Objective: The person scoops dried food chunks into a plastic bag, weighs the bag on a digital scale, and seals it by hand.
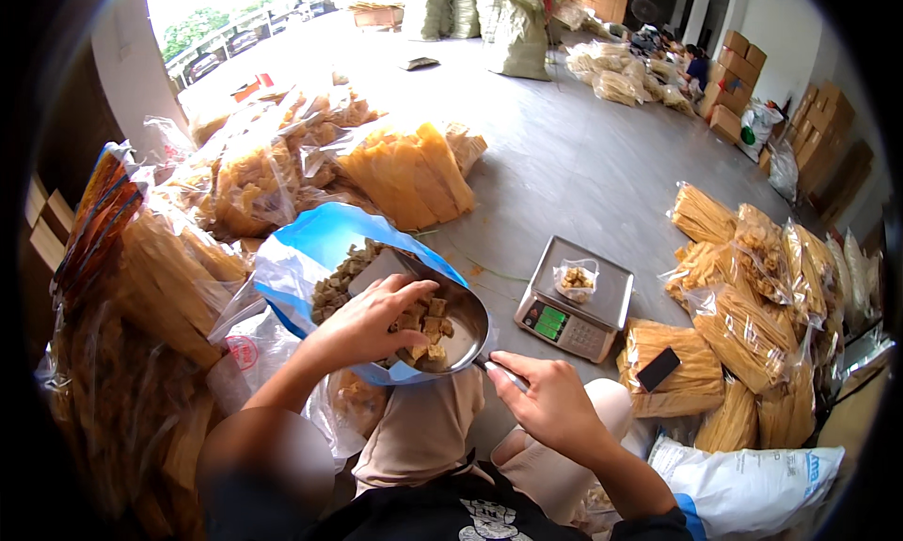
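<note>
From afar I've got the right hand [550, 405] wrapped round the metal pan [469, 311]'s handle [508, 375], left hand [372, 320] spread loosely over brown chunks [434, 328] at the blue-and-white sack [329, 225]'s mouth.

The left forearm [306, 367] slants up from the lower left, its hand, the left grip [369, 320], turned palm-down with fingers extended and thumb spread apart. The right forearm [632, 480] angles inward from the lower right, the right grip [553, 402] closed, fingers curled.
</note>
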A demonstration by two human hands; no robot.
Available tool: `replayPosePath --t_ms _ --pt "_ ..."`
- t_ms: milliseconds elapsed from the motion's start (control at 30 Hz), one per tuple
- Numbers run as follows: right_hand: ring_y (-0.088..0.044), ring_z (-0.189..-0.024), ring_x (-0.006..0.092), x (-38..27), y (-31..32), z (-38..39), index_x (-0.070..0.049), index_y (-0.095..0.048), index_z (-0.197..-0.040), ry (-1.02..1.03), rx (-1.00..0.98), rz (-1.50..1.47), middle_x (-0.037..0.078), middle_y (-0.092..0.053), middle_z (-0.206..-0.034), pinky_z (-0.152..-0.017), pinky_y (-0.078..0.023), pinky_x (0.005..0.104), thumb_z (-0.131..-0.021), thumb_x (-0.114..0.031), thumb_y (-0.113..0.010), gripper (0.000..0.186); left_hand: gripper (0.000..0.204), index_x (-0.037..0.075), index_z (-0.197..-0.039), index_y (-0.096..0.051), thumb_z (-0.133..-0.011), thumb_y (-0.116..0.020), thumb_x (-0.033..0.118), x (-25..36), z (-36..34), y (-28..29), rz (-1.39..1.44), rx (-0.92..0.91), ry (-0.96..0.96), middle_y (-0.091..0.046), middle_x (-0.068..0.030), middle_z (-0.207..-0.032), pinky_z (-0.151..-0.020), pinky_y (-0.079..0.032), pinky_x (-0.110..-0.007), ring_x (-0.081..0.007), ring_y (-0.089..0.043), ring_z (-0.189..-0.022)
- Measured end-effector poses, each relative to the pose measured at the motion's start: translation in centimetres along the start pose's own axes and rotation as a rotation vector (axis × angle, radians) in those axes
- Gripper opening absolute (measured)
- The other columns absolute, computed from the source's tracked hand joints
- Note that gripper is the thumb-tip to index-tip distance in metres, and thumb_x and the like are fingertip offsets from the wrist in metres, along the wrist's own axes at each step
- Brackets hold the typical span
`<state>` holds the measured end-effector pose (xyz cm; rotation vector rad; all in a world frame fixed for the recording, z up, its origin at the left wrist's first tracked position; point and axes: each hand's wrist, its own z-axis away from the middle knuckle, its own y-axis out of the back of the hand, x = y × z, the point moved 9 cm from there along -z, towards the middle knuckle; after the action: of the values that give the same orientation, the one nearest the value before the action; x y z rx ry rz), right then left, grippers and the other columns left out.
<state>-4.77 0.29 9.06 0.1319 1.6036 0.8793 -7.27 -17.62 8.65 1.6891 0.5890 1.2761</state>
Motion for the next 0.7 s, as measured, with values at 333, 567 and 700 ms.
replayPosePath --t_ms 333,567,700 --pt "-0.064 -0.058 0.0235 5.0 4.9 8.9 0.004 -0.062 -0.105 -0.069 0.271 -0.032 0.022 -0.063 -0.073 -0.057 -0.048 0.0302 -0.085 -0.018 -0.060 0.029 0.043 0.007 -0.112 -0.057 -0.072 -0.070 0.013 10.0 -4.6 -6.3 0.172 0.014 -0.214 -0.051 -0.0158 -0.111 -0.091 -0.042 -0.038 -0.0340 -0.050 -0.106" --pt "-0.063 -0.066 0.0184 10.8 6.1 14.1 0.005 -0.062 -0.105 -0.285 0.417 -0.100 0.019 -0.065 -0.077 -0.063 -0.047 0.0284 -0.086 -0.016 -0.060 0.029 0.040 0.007 -0.109 -0.058 -0.071 -0.070 0.009 14.2 -8.4 -11.1 0.319 0.034 -0.259 -0.051 -0.0145 -0.103 -0.085 -0.045 -0.037 -0.0324 -0.053 -0.099" --pt "-0.065 -0.082 0.0153 13.6 6.9 15.0 0.007 -0.061 -0.105 -0.407 0.478 -0.116 0.018 -0.068 -0.089 -0.073 -0.048 0.0272 -0.086 -0.015 -0.060 0.029 0.043 0.007 -0.110 -0.057 -0.070 -0.072 0.004 14.2 -11.8 -13.0 0.558 0.135 -0.212 -0.051 -0.0124 -0.103 -0.081 -0.047 -0.034 -0.0267 -0.056 -0.095"
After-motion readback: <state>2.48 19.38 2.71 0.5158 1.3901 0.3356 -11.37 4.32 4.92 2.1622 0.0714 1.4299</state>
